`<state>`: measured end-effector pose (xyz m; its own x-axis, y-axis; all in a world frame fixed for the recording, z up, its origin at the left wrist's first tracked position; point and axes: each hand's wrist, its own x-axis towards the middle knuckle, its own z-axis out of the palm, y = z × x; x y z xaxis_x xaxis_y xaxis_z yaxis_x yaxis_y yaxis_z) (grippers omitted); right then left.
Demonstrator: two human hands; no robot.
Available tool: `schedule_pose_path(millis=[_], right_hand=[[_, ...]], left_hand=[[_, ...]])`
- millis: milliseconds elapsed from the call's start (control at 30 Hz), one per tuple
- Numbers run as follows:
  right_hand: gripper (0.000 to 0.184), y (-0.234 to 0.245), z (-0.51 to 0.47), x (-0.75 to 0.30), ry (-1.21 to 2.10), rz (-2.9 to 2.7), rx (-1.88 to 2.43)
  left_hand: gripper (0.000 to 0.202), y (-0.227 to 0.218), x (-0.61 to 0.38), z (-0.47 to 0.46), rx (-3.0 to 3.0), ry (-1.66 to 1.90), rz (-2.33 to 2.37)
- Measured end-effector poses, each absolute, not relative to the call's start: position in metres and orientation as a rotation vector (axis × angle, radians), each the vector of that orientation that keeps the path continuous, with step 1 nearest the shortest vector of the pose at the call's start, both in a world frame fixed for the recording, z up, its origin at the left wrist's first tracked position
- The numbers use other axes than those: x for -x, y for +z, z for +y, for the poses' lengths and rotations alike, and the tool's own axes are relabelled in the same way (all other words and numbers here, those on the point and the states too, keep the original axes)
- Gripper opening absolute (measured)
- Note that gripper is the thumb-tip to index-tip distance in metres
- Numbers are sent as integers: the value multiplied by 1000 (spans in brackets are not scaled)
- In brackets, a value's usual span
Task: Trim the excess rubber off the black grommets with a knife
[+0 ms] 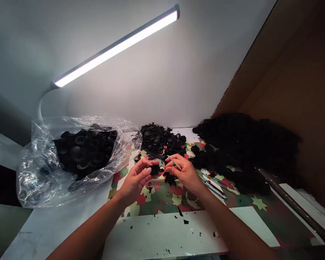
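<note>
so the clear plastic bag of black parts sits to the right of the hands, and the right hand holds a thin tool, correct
Not quite: the head view shows the clear plastic bag to the left, beside the left hand. The right hand does hold a thin tool.

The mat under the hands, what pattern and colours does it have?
The mat shows stars in red, green and cream; the head view shows it best.

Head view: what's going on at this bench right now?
A person's left hand pinches a small round black rubber part above the star-patterned cloth. The right hand holds a thin grey pointed tool beside it. A clear plastic bag of black rubber rings lies to the left; a loose black pile sits behind, a larger black heap to the right.
</note>
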<state>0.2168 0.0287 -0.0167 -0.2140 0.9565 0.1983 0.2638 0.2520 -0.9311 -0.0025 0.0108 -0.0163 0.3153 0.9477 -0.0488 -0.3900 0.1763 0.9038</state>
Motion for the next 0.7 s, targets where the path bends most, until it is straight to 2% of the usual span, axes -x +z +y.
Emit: schedule_pose_path(millis=[33, 133, 200, 267, 367, 533, 700], right_hand=[[14, -15, 26, -213, 1028, -1642, 1114], [18, -10, 18, -202, 1074, -1659, 1019], [13, -8, 15, -197, 1042, -1704, 1019], [7, -8, 12, -193, 1006, -1686, 1086], [12, -9, 10, -189, 1093, -1597, 1175], [16, -5, 6, -183, 1382, -1410, 1180], [25, 1, 3, -181, 1542, -1309, 1121]], left_hand=[[24, -16, 1, 11, -888, 1070, 729], [27, -16, -2, 11, -814, 1029, 715], [33, -18, -4, 9, -848, 1020, 723], [42, -21, -5, 8, -965, 1019, 765], [51, -21, -4, 8, -1275, 1060, 946], [41, -12, 1, 8, -1764, 1234, 1139], [31, -9, 5, 6, -1769, 1177, 1133]])
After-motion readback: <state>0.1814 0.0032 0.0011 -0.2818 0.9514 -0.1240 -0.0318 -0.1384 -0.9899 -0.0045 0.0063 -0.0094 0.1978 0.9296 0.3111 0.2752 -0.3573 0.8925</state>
